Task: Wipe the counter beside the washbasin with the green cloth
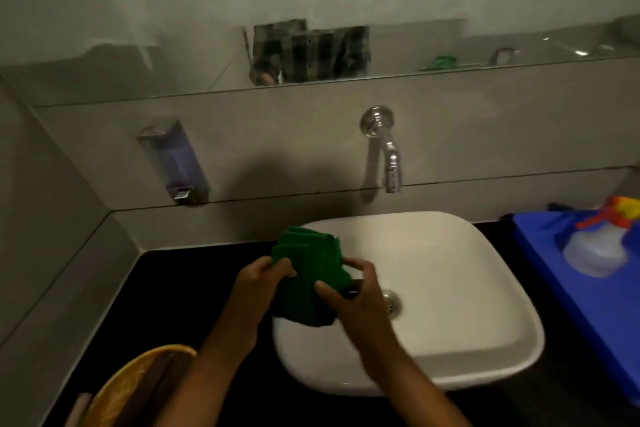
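A folded green cloth [310,274] is held in the air above the left rim of the white washbasin [450,274]. My left hand [258,282] grips its left edge. My right hand [353,291] grips its right side, with the thumb pressed on the front. The black counter [194,295] lies to the left of the basin, below the cloth. The cloth hangs apart from the counter. A dark item shows under my right hand's fingers; I cannot tell what it is.
A chrome tap [389,149] juts from the tiled wall above the basin. A soap dispenser [173,163] hangs on the wall at left. A blue tray [588,270] with a spray bottle [602,243] stands at right. A yellow basket [138,385] sits at the lower left.
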